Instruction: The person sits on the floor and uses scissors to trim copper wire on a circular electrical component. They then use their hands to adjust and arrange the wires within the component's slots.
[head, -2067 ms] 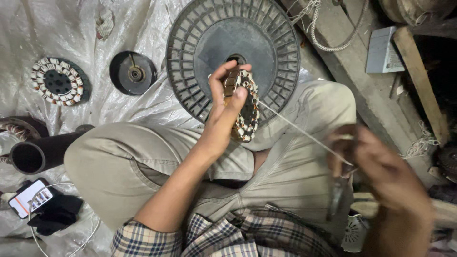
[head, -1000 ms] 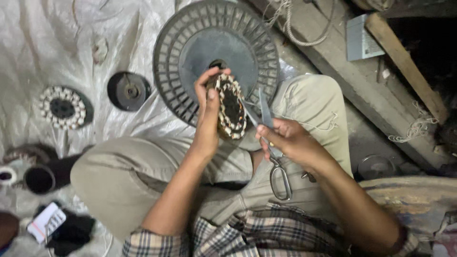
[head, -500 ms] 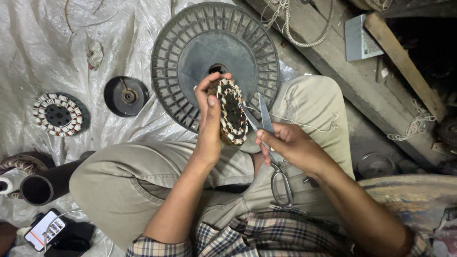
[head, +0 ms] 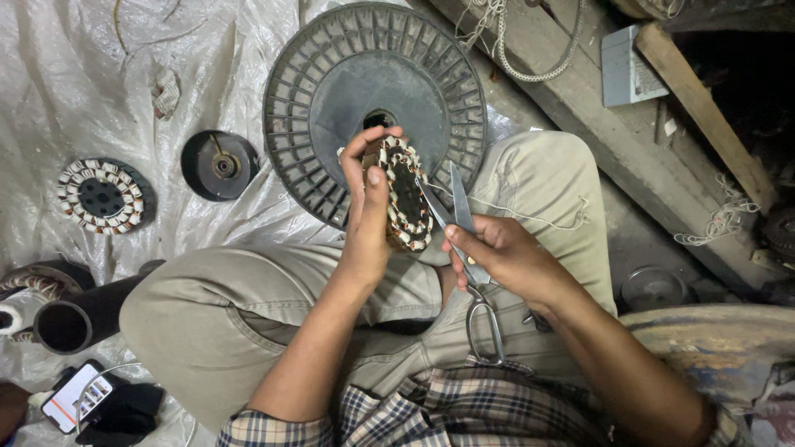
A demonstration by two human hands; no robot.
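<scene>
Looking down from the head cam, the person sits cross-legged on a crinkled plastic sheet, and the left hand is closed around a wound motor stator, thumb and fingers wrapped on its near rim, holding it up on edge above the knees and in front of a big grey ribbed spool. The right hand has its fingers curled shut on a pair of scissors, gripped up near the pivot rather than through the loops, blades parted with the tips right at the stator's lower right edge. A thin thread trails off over the right thigh. I'd say this is the trimming bit, snipping the tie thread at the winding, so the blades need to catch only the thread and stay off the coils. Toward the sheet's left edge sit a second stator and a black round part.
</scene>
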